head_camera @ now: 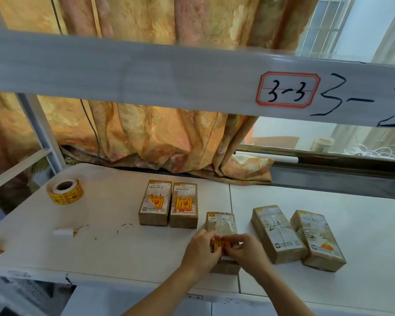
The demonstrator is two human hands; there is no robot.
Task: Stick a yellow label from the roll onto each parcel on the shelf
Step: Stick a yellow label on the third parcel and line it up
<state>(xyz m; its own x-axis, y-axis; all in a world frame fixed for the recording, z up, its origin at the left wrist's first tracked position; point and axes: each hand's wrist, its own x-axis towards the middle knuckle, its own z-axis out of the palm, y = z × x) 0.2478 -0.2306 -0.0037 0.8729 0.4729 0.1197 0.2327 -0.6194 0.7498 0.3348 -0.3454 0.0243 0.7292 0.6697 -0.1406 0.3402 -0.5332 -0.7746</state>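
Several brown parcels lie on the white shelf (105, 247). Two at the back, a left one (155, 202) and a right one (184, 205), each carry a yellow label. The middle parcel (220, 224) is partly under my hands. My left hand (200, 250) and my right hand (246, 250) pinch a yellow label (221, 244) between them, held over that parcel's near half. Two more parcels lie to the right, one marked 2-4 (277, 233) and one at the far right (317, 239). The roll of yellow labels (65, 191) stands at the shelf's back left.
A shelf beam (146, 71) with a tag reading 3-3 crosses overhead. An orange curtain (157, 137) hangs behind the shelf, with a window sill to the right. A small white scrap (63, 232) lies near the shelf's left front.
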